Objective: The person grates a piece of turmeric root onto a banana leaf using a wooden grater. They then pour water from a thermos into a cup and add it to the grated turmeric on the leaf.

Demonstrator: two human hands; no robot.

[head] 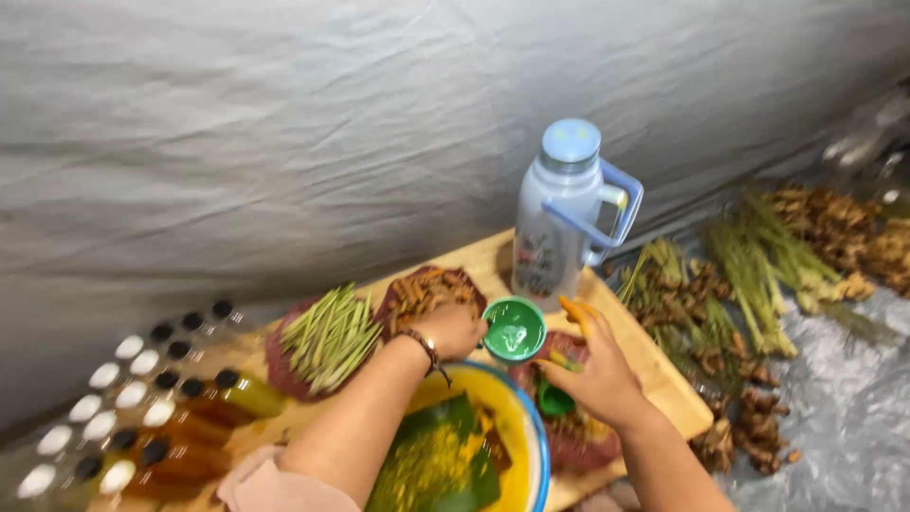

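Left hand [453,330]: fingers curled around the rim of a small green cup [513,331], holding it upright above the wooden board [654,365]. The cup sits between both hands, just in front of the pale blue thermos jug [561,216].

Right hand [597,372]: grasping a thin orange piece [574,313] between thumb and fingers, just beside the cup's right edge.

Below the hands: a yellow bowl with a blue rim [533,427], lined with green leaf. On the board, left of the cup: cut green stalks [330,337] and brown roots [428,289] on dark red plates. Bottles [142,408] stand at far left
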